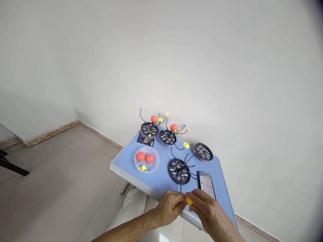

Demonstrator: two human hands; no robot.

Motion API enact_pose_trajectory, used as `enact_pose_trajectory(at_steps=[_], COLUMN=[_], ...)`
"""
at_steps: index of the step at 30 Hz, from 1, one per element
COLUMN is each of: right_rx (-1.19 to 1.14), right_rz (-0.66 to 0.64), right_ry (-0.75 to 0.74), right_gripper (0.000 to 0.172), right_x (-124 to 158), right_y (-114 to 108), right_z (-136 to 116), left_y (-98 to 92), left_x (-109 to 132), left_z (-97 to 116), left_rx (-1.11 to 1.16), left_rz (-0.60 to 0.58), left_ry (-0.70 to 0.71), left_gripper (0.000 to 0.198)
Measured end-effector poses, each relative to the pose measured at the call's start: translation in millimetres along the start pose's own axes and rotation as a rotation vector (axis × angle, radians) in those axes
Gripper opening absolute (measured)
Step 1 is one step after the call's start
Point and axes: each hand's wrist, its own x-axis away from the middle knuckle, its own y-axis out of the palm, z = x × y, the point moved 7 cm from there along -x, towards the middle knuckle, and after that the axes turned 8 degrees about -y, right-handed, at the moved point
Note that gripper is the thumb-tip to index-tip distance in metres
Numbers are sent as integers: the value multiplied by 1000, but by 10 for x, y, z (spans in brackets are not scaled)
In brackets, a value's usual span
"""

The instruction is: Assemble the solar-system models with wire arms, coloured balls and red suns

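I see the left hand, fingers drawn together at the end of a black wire; its grip I cannot tell. The wire runs from the disc toward this nearer hand. Just right, a yellow ball is pinched in the right hand.

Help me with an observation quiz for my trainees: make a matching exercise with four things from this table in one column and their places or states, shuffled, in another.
Column 1
1. Small round orange-yellow ball
2. Pair of glossy red balls side by side
3. Rectangular black-edged phone
4. Round black base nearest the hands

Column 2
A. Inside the round, clear plastic tub
B. Carrying curved black wires, several with no ball on the tip
C. Between the fingers of the right hand
D. Showing a row of digits

Right pairs: 1-C, 2-A, 3-D, 4-B
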Motion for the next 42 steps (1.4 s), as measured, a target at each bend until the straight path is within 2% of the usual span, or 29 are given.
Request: enact_pose_trajectory(at_steps=[5, 16, 22, 25, 31, 39, 42], right_rx=[77, 261, 325, 342, 375, 392, 401], right_rz=[-12, 115, 147, 176, 260, 233, 213], right_ry=[30, -39, -42, -55, 1, 67, 49], right_gripper=[17, 9, 5, 11, 25, 16, 12], right_x=[-10, 15, 33, 48, 50, 11, 2], right_y=[93, 282, 289, 276, 275, 344, 344], right_z=[32, 141, 155, 127, 100, 146, 157], left_y=[-29, -58, -64, -43, -26, -47, -44], left_x=[-1, 25, 34, 34, 7, 34, 31], left_z=[-9, -114, -119, -121, -105, -109, -153], left_rx=[69, 35, 23, -54, -44, -22, -37], left_rz=[23, 118, 72, 47, 39, 60, 62], left_ry=[12, 27, -17, -3, 56, 70, 48], left_gripper=[33, 47, 45, 39, 50, 55, 56])
